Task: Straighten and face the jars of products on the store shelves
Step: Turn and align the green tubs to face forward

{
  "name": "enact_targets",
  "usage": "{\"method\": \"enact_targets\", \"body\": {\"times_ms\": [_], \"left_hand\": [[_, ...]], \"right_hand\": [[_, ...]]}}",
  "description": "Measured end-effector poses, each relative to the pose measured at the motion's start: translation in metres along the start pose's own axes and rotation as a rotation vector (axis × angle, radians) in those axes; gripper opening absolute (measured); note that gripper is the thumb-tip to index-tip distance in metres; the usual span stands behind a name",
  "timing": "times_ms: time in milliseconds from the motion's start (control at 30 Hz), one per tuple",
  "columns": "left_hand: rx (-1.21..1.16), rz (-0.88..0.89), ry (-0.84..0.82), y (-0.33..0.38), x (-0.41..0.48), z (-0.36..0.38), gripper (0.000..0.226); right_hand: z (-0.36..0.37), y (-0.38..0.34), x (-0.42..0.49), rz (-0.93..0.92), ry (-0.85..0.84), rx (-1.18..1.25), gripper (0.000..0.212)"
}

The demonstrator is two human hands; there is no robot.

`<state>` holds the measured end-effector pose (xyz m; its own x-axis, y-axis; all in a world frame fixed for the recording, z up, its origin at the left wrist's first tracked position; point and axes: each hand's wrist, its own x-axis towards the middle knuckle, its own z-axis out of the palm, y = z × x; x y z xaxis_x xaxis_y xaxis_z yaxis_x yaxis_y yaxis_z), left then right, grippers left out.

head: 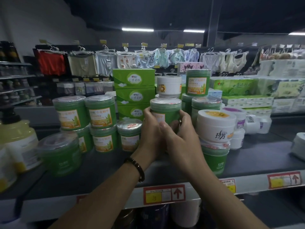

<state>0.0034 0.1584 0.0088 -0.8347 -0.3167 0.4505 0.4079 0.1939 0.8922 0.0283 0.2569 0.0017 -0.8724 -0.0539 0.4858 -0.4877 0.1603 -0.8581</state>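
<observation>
Roughly midway, judging by labels: gripping the green jar [165, 109] at the middle of the shelf [107, 166] with left hand [151, 131] and right hand [179, 134], fingers curled round it, left stacks [100, 113] already facing out, front-left jar [60, 154] and right-hand pile [214, 160] yet to turn.

A shop, seen from an aisle. A grey metal shelf [214, 192] carries red-framed price labels [164, 194] along its front edge. On it, many identical green jars [100, 111] stand stacked in rows, with white jars [216, 124] beside them and green boxes [134, 79] piled behind. To the right lie wrapped packs of tissue [234, 86]. Across the aisle, underwear on plastic hangers [51, 63] hangs in a row under small yellow tags [103, 41]. Strip lights [137, 29] glow on a dark ceiling.
</observation>
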Motion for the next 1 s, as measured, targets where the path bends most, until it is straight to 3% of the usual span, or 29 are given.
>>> {"method": "enact_targets", "body": {"times_ms": [200, 333, 567, 833, 1000], "left_hand": [[0.016, -0.036, 0.035, -0.003, 0.0, -0.031, 0.06], [0.083, 0.041, 0.099, 0.002, -0.009, -0.058, 0.091], [0.186, 0.137, 0.147, 0.005, -0.019, -0.115, 0.079], [0.303, 0.166, 0.2, 0.018, -0.028, -0.175, 0.076], [0.376, 0.181, 0.229, 0.023, -0.027, -0.21, 0.068]], "right_hand": [[0.018, -0.008, -0.002, -0.022, -0.012, 0.049, 0.088], [0.039, -0.014, -0.008, -0.035, -0.029, 0.128, 0.078], [0.074, -0.021, -0.015, -0.074, -0.094, 0.172, 0.058], [0.117, -0.039, -0.028, -0.096, -0.19, 0.278, 0.06], [0.143, -0.043, -0.03, -0.133, -0.276, 0.272, 0.089]]}}
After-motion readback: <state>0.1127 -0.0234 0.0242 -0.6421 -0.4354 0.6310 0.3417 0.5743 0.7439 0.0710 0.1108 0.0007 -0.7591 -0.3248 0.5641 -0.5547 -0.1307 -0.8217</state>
